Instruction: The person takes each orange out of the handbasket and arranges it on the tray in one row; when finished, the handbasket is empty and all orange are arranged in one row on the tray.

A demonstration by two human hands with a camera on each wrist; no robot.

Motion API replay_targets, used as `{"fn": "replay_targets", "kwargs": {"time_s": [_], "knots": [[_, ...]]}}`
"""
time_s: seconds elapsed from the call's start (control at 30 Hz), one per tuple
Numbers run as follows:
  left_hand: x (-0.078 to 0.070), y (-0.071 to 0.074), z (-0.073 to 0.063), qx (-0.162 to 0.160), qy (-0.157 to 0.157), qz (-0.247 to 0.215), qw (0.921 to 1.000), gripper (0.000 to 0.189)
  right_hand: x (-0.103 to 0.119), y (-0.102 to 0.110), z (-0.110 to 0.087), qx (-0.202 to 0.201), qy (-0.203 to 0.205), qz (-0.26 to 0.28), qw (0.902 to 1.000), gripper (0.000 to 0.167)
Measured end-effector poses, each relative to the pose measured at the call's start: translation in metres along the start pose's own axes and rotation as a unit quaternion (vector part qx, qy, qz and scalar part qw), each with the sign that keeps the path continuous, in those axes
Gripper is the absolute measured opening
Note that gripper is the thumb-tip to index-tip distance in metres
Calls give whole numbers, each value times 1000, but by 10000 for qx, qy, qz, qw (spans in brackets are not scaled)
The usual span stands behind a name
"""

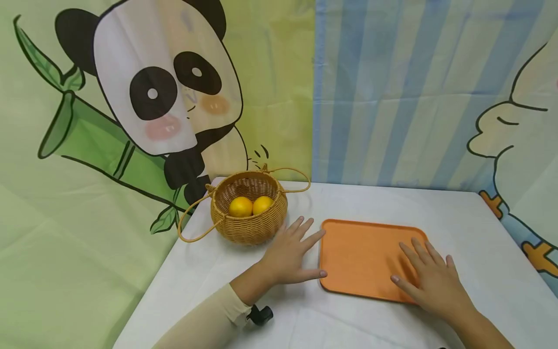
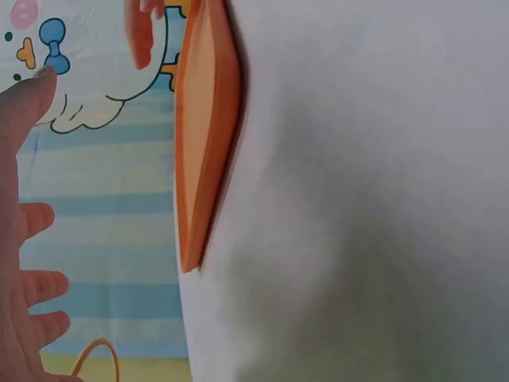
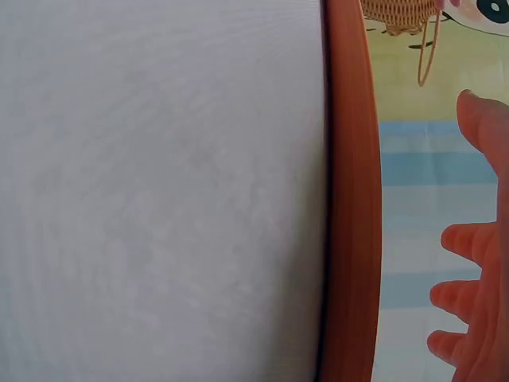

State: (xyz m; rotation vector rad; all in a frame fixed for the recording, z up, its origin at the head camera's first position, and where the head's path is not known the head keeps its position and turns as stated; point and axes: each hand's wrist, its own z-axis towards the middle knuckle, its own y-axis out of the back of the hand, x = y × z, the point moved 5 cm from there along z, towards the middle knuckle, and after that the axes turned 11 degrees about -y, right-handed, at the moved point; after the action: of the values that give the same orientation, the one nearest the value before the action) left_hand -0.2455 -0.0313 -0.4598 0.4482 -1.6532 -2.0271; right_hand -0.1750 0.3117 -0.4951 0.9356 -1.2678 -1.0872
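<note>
An orange tray (image 1: 366, 257) lies flat on the white table, its edge also showing as an orange strip (image 2: 211, 135) in the left wrist view and a rim (image 3: 354, 191) in the right. My left hand (image 1: 289, 254) hovers with spread fingers by the tray's left side, just in front of the wicker basket (image 1: 248, 230). Inside that basket sit two round yellow-orange fruits, one (image 1: 240, 207) beside the other (image 1: 262, 205). Over the tray's right part is my right hand (image 1: 436, 286), fingers spread, casting a shadow on it. Neither hand holds anything.
The basket's two loop handles hang outward, one (image 1: 192, 237) to the left and one (image 1: 305, 182) to the right. A black device (image 1: 260, 315) is at the left wrist. Printed curtains, with a panda (image 1: 161, 97) and blue stripes (image 1: 401, 97), stand behind the white table (image 1: 479, 242).
</note>
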Motion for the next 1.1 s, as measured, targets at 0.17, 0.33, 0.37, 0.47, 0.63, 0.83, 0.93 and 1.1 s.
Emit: {"fn": "replay_targets", "kwargs": {"time_s": [0.17, 0.33, 0.37, 0.47, 0.63, 0.83, 0.93, 1.1], "knots": [[5, 13, 2, -152, -10, 30, 9999, 98, -10, -3, 1, 192, -98, 162, 9996, 94], [9, 24, 5, -214, -58, 98, 9997, 98, -18, -7, 1, 301, -225, 288, 9989, 94], [10, 26, 6, -240, -70, 116, 9996, 98, -20, -7, 1, 308, -257, 298, 9987, 94], [13, 32, 7, -329, -104, 179, 9992, 98, -25, -8, 2, 320, -336, 304, 9985, 94], [21, 43, 8, -522, -108, 232, 9983, 98, -32, -9, 2, 301, -443, 306, 9981, 95], [35, 58, 8, -758, -35, 283, 9967, 96, -38, -12, 2, 387, -522, 362, 9972, 95], [43, 65, 8, -828, 45, 262, 9962, 95, -42, -15, 2, 437, -561, 355, 9968, 96], [58, 74, 7, -873, 257, 285, 9954, 95, -47, -19, 2, 575, -644, 315, 9958, 99]]}}
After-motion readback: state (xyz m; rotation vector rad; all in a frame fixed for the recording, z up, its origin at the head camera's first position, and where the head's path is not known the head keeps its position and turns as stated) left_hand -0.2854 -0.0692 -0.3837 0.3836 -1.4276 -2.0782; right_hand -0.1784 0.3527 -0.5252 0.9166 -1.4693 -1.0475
